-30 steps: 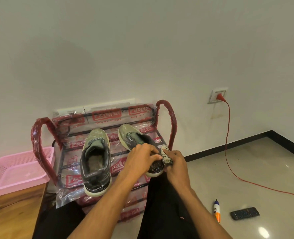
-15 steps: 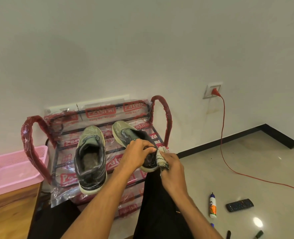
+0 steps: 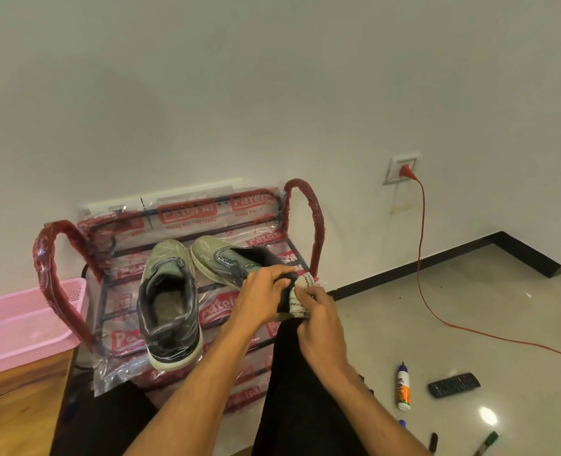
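Observation:
Two grey-green shoes sit on a plastic-wrapped red rack [image 3: 312, 218] by the wall. The left shoe [image 3: 168, 301] lies alone with its opening facing me. My left hand [image 3: 261, 292] grips the heel rim of the right shoe [image 3: 221, 258]. My right hand [image 3: 318, 320] pinches a rolled white sock [image 3: 300, 291] with a dark zigzag pattern, held against that shoe's heel opening. Both hands touch each other over my black-trousered leg [image 3: 298, 390].
A pink mesh tray [image 3: 19, 327] stands on a wooden table [image 3: 12, 406] at the left. On the tiled floor at the right lie a glue bottle [image 3: 403, 388], a black remote [image 3: 454, 385] and markers [image 3: 486, 442]. A red cable [image 3: 420, 258] runs from the wall socket [image 3: 402, 167].
The view has shifted slightly. Both hands stay at the right shoe's heel, and the sock has moved a little closer to the opening.

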A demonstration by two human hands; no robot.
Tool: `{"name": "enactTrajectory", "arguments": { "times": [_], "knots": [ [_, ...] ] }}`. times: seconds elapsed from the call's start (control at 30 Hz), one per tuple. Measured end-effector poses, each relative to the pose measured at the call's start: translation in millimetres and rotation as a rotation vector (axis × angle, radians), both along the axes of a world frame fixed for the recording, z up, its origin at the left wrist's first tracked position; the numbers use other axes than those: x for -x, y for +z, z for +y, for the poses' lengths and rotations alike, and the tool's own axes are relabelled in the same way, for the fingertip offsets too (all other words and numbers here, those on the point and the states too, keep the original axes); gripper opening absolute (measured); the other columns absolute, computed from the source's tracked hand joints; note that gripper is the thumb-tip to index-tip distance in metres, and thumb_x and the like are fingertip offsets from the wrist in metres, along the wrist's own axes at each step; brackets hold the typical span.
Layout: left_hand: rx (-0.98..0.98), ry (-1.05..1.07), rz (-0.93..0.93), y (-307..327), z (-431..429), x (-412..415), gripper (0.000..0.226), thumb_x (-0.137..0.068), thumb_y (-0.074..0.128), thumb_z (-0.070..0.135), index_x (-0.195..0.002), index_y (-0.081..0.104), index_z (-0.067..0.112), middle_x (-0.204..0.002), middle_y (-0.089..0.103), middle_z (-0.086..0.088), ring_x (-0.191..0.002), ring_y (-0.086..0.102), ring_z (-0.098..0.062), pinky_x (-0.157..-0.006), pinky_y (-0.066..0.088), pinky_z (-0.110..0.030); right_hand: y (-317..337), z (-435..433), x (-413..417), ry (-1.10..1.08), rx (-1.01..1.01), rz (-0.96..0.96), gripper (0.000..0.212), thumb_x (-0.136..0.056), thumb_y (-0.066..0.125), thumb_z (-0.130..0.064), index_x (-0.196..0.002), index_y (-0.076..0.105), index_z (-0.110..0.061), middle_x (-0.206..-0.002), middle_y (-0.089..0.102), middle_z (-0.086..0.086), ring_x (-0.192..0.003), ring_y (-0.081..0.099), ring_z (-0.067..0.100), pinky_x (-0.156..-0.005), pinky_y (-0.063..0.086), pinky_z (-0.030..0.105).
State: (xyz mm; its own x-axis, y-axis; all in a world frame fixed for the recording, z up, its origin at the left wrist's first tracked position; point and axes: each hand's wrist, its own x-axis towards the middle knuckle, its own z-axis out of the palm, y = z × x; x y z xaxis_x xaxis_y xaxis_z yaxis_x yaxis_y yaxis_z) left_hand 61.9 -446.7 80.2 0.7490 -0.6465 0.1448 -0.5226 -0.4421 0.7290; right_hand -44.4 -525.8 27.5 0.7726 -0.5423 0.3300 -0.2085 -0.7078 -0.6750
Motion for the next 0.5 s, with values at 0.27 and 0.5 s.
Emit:
{"name": "enactTrajectory", "arguments": {
  "times": [0.27,0.5],
  "knots": [
    [-0.099,-0.085,-0.206,0.4,8.3,21.9,0.053,-0.093,0.053,0.004,-0.142,0.046,0.024,-0.14,0.053,-0.001,-0.122,0.055,-0.015,-0.099,0.047,-0.039,4.6,-4.0,-8.7,-0.014,-0.095,0.006,0.047,-0.091,0.058,0.0,-0.135,0.055,-0.016,-0.126,0.052,-0.004,-0.115,0.046,0.012,-0.094,0.047,0.025],
    [-0.287,-0.169,-0.501,-1.7,29.7,35.1,0.073,-0.092,0.052,0.003,-0.153,0.017,0.025,-0.16,0.012,0.006,-0.147,0.014,-0.013,-0.112,0.035,-0.032,3.3,-13.1,-4.5,-0.031,-0.138,-0.037,0.05,-0.088,0.06,0.004,-0.132,0.058,-0.02,-0.118,0.049,-0.014,-0.116,0.047,0.008,-0.1,0.044,0.024]
  ]
}}
